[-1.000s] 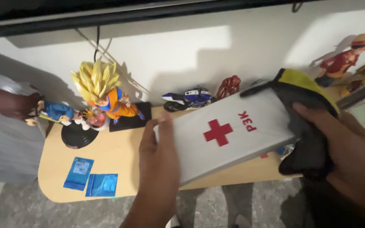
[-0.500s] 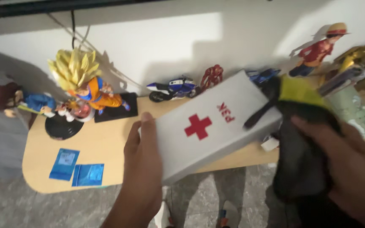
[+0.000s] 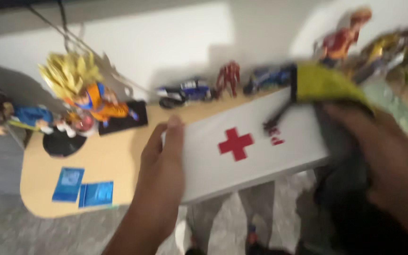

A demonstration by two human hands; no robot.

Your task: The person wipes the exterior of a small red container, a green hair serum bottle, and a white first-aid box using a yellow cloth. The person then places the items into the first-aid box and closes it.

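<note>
Hands both on white box (image 3: pixel 246 146) w/ red cross on its face, held tilted above front edge of tan shelf (image 3: pixel 119 156), right end higher. Left hand (image 3: pixel 161 174) grasps box's left end, thumb laid along the top face, fingers under it. Right hand (image 3: pixel 378 160) is clenched on dark cloth (image 3: pixel 341 141) w/ yellow-green patch, pressing it on box's right end; cloth covers that corner. Frame is blurry, so finer finger detail can't be told. On shelf behind: spiky yellow-haired figure (image 3: pixel 88 94) in orange on black base, smaller blue-clad figure (image 3: pixel 29 118) at far left by a round black base, blue-white toy motorbike (image 3: pixel 185 92), small red figure (image 3: pixel 227 78) just beside it, straw-hat figure (image 3: pixel 343 35) near the back wall at right. Two blue packets (image 3: pixel 83 189) lie side by side near shelf's left front edge, well apart from box.
</note>
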